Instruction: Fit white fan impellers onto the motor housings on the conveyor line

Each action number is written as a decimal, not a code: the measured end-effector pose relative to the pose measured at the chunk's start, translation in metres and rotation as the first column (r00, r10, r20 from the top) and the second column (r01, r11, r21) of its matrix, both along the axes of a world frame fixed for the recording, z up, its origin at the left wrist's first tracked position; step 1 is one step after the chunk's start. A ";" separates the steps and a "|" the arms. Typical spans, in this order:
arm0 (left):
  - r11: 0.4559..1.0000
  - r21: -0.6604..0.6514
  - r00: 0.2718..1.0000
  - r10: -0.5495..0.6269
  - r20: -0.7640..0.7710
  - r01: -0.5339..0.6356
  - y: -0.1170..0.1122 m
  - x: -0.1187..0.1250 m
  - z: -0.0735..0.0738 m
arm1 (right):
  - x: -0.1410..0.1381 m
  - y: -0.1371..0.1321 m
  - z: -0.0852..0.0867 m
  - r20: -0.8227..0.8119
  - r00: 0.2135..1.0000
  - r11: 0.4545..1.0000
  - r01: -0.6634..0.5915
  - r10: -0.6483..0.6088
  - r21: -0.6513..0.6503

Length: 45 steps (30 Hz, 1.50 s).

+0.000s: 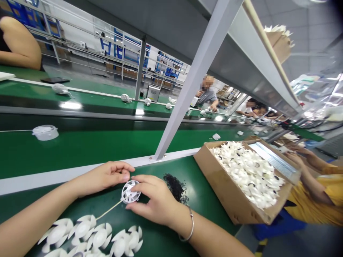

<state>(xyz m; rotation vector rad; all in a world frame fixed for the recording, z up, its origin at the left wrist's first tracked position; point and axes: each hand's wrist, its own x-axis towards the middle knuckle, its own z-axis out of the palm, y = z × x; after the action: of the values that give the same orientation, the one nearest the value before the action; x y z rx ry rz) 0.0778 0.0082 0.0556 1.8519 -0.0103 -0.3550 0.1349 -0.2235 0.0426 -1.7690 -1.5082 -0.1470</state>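
A small round white fan housing [127,191] with open spokes rests at the front of the green worktop, a pale cable trailing from it toward lower left. My right hand [158,200] grips it, thumb at the near edge and fingers over the hub and far side. Just beyond its upper left edge is my left hand [114,174], fingers curled in toward the thumb; whatever they pinch, if anything, is hidden. White fan blades [99,237] lie in a loose group below the housing. A pile of tiny black parts [175,187] sits right of my right hand.
A cardboard box [214,182] full of white fan blades stands at right, beside a person in a yellow shirt [316,192]. A slanted metal post [184,96] rises from the worktop's rail. Beyond runs a green conveyor belt [107,150] carrying a white housing [45,132]. A shelf hangs overhead.
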 end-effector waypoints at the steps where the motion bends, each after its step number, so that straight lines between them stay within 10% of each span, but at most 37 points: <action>1: 1.000 -0.009 1.000 0.002 0.000 -0.002 -0.001 0.000 0.000 | -0.001 0.000 -0.001 0.015 1.000 1.000 -0.005 0.006 -0.023; 30: 0.966 -0.250 0.998 0.054 -0.019 -0.057 -0.004 -0.003 -0.010 | 0.003 -0.009 -0.013 0.119 0.990 0.993 0.088 -0.078 -0.078; 45: 0.986 0.165 0.994 0.026 -0.107 -0.008 -0.002 -0.008 0.008 | 0.005 -0.003 0.000 0.077 0.997 0.976 0.030 -0.014 -0.214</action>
<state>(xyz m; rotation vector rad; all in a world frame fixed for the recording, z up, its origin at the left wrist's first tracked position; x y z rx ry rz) 0.0702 0.0060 0.0639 1.9920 0.1127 -0.4556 0.1403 -0.2267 0.0427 -1.9711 -1.6084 -0.0633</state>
